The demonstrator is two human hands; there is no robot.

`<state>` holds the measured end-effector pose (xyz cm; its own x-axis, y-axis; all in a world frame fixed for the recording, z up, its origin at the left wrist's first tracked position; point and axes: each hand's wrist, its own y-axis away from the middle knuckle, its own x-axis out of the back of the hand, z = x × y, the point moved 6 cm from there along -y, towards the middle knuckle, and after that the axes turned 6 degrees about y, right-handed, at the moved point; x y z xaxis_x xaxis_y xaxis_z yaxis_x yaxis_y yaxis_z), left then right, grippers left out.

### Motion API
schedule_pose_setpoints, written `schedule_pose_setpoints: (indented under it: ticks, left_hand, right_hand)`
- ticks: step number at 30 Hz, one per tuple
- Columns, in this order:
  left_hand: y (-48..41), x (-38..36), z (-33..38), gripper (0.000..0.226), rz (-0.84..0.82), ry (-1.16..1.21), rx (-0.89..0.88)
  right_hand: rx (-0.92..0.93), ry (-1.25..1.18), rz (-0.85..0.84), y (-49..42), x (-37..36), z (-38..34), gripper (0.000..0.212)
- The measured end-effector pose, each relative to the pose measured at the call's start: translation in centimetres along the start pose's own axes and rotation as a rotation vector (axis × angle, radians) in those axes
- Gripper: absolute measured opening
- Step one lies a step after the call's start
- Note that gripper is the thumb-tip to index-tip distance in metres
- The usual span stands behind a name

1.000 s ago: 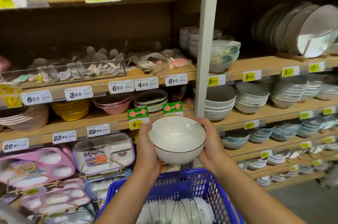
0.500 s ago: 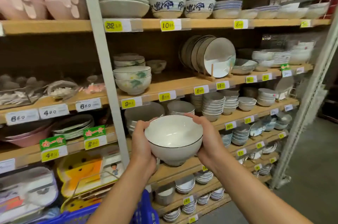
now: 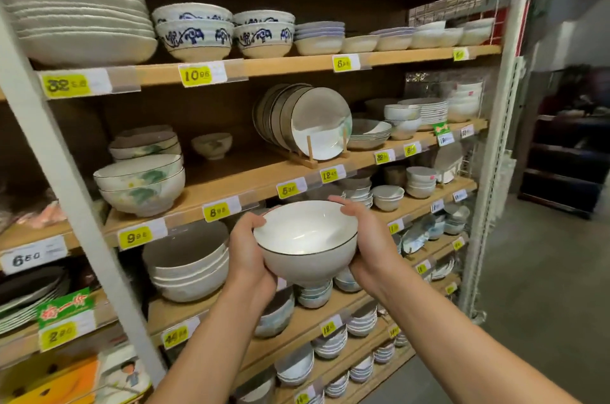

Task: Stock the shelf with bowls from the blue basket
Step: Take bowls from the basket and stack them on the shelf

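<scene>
Across the far side of the scene stands the shelf [image 3: 231, 169], a multi-tier unit of wooden boards on white uprights. Its crockery is sorted by type, so each group sits behind its own price label.

At mid-height on the left rests a stack of leaf-pattern bowls [image 3: 142, 185]. On the tier below it sits a stack of grey bowls [image 3: 188, 261]. Nesting saves board space and keeps each stack steady. To the right, plates [image 3: 313, 123] stand on edge in a wooden rack, faces outward for display.

Near the camera, in front of the middle tiers, is the task item: one white bowl [image 3: 307, 238] with a dark rim, held upright and clear of every board. The blue basket is not in view.

The left hand [image 3: 251, 251] cups the bowl's left wall. The right hand [image 3: 369, 238] cups the right wall, with its fingers [image 3: 340, 205] hooked over the far rim. Both sets of fingers are clamped on the bowl. This two-sided hold probably guards a smooth, breakable item against slipping.

Judged step: carrying to a matching stack. Placement is not yet done.
</scene>
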<state>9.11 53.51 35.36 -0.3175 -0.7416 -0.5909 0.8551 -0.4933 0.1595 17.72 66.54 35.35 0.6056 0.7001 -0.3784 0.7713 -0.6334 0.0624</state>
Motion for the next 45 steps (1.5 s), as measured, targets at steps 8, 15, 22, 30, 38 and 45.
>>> schedule_pose_setpoints:
  ticks: [8, 15, 22, 30, 38, 45]
  left_hand:
    - [-6.3, -1.3, 2.3, 0.022, 0.041, -0.006, -0.020]
    - [-13.6, -0.6, 6.6, 0.042, 0.076, 0.015, -0.134]
    - [-18.4, 0.4, 10.7, 0.027, 0.150, -0.042, -0.261]
    - [-23.7, 2.7, 12.6, 0.030, 0.273, -0.041, -0.306]
    - [-26.9, 4.0, 13.4, 0.037, 0.383, -0.049, -0.340]
    - [-28.0, 5.3, 12.4, 0.041, 0.420, -0.034, -0.332]
  right_hand:
    - [0.009, 0.022, -0.054, -6.8, -2.1, -1.6, 0.032]
    - [-0.007, 0.022, -0.118, -14.4, -7.2, -2.4, 0.032]
    - [-0.045, 0.040, -0.191, -21.2, -11.9, -2.3, 0.036]
    - [-0.126, 0.014, -0.269, -27.7, -16.0, 0.4, 0.030]
    - [-0.218, -0.001, -0.341, -32.9, -18.4, 2.1, 0.027]
    - [-0.240, 0.067, -0.390, -34.8, -18.7, 3.5, 0.029]
